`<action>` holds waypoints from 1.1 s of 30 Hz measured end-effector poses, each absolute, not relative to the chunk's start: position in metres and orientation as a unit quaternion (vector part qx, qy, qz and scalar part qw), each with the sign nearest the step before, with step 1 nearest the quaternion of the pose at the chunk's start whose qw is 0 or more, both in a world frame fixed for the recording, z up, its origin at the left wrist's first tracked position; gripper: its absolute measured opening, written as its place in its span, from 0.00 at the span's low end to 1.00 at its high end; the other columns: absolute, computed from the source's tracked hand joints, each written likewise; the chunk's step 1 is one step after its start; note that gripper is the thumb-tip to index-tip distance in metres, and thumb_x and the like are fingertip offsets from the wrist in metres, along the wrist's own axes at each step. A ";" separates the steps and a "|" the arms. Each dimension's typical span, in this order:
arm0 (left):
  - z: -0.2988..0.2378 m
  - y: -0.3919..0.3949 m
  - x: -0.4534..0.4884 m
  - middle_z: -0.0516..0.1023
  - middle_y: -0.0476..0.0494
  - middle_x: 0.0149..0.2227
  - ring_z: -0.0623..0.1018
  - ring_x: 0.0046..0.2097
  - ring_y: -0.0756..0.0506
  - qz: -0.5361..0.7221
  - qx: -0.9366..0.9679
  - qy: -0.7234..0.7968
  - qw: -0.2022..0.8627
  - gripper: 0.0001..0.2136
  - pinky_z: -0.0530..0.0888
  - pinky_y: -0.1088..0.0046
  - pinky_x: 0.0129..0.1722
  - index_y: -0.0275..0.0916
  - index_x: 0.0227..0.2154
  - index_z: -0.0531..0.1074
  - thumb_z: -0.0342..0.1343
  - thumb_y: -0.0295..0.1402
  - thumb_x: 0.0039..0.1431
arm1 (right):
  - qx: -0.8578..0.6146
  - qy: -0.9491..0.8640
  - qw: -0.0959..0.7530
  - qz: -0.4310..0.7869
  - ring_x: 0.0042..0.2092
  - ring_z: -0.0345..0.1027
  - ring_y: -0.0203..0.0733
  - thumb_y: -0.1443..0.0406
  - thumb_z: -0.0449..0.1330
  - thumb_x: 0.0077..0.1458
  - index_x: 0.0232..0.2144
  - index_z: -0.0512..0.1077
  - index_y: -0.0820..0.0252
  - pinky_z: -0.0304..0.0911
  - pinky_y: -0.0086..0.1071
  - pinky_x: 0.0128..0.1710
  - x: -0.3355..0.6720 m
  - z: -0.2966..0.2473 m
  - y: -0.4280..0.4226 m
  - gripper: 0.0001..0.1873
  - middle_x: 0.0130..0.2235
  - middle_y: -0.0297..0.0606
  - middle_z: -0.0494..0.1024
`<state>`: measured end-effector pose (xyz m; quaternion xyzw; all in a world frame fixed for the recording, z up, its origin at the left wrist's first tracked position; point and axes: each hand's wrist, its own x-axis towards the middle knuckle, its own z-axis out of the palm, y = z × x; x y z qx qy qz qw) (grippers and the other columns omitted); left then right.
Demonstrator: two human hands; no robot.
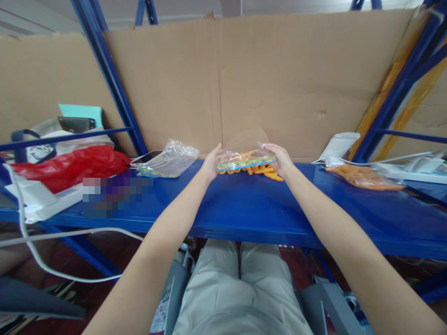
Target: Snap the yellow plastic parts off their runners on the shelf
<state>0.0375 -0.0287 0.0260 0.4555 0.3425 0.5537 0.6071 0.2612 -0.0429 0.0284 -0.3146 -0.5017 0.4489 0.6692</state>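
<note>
A clear plastic bag (246,163) with a colourful printed strip is stretched between my two hands. My left hand (211,164) grips its left end, fingers closed on the plastic. At the other end, my right hand (280,160) pinches the bag's right edge. Several orange plastic pieces (274,176) lie on the blue shelf (251,204) just under and behind the strip, partly covered by the bag. Whether any of them are inside the bag I cannot tell.
Left of my hands lie a stack of clear bags (167,163) and a phone (148,157). A red plastic bag (77,165) and a white power strip (52,202) are farther left. On the right rests a bag of orange pieces (366,177). Cardboard (279,83) stands behind.
</note>
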 end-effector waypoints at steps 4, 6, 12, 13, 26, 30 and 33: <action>0.022 -0.022 0.038 0.81 0.40 0.32 0.81 0.32 0.44 0.566 0.457 0.369 0.579 0.13 0.78 0.67 0.35 0.36 0.38 0.74 0.58 0.43 0.61 | -0.340 -0.503 0.683 0.406 0.36 0.74 0.39 0.71 0.59 0.44 0.20 0.72 0.58 0.70 0.33 0.42 0.253 0.031 -0.044 0.06 0.30 0.34 0.80; 0.020 -0.021 0.041 0.78 0.45 0.26 0.78 0.26 0.49 0.598 0.458 0.373 0.542 0.08 0.76 0.72 0.30 0.38 0.30 0.72 0.60 0.37 0.60 | -0.363 -0.501 0.687 0.380 0.33 0.72 0.38 0.72 0.58 0.43 0.18 0.71 0.58 0.69 0.31 0.39 0.251 0.030 -0.044 0.07 0.25 0.32 0.77; 0.018 -0.025 0.048 0.66 0.56 0.17 0.60 0.15 0.55 0.660 0.499 0.398 0.396 0.13 0.59 0.79 0.17 0.40 0.23 0.64 0.60 0.36 0.60 | -0.440 -0.501 0.666 0.335 0.25 0.64 0.35 0.71 0.55 0.48 0.17 0.68 0.57 0.66 0.30 0.30 0.249 0.026 -0.047 0.11 0.22 0.31 0.71; 0.018 -0.026 0.048 0.64 0.57 0.16 0.59 0.15 0.56 0.667 0.506 0.399 0.373 0.13 0.58 0.79 0.17 0.40 0.23 0.64 0.59 0.36 0.60 | -0.451 -0.500 0.660 0.334 0.23 0.63 0.34 0.71 0.55 0.49 0.17 0.67 0.57 0.65 0.29 0.27 0.248 0.026 -0.048 0.11 0.21 0.31 0.71; 0.013 -0.026 0.048 0.55 0.57 0.14 0.59 0.17 0.54 0.663 0.541 0.430 0.290 0.19 0.55 0.78 0.18 0.41 0.19 0.57 0.52 0.37 0.66 | -0.480 -0.512 0.637 0.319 0.14 0.46 0.30 0.56 0.62 0.59 0.18 0.62 0.56 0.46 0.26 0.16 0.246 0.026 -0.050 0.21 0.12 0.22 0.51; 0.011 -0.024 0.048 0.58 0.57 0.13 0.57 0.15 0.54 0.639 0.515 0.461 0.338 0.18 0.53 0.78 0.17 0.42 0.20 0.57 0.47 0.34 0.68 | -0.467 -0.523 0.651 0.291 0.15 0.46 0.30 0.56 0.61 0.60 0.17 0.59 0.55 0.46 0.26 0.16 0.246 0.027 -0.049 0.23 0.12 0.23 0.51; 0.007 -0.018 0.046 0.57 0.57 0.14 0.58 0.17 0.53 0.637 0.507 0.475 0.335 0.16 0.54 0.78 0.18 0.42 0.22 0.58 0.45 0.32 0.68 | -0.464 -0.522 0.651 0.297 0.15 0.46 0.31 0.55 0.60 0.61 0.18 0.60 0.55 0.46 0.27 0.16 0.246 0.025 -0.047 0.22 0.12 0.23 0.52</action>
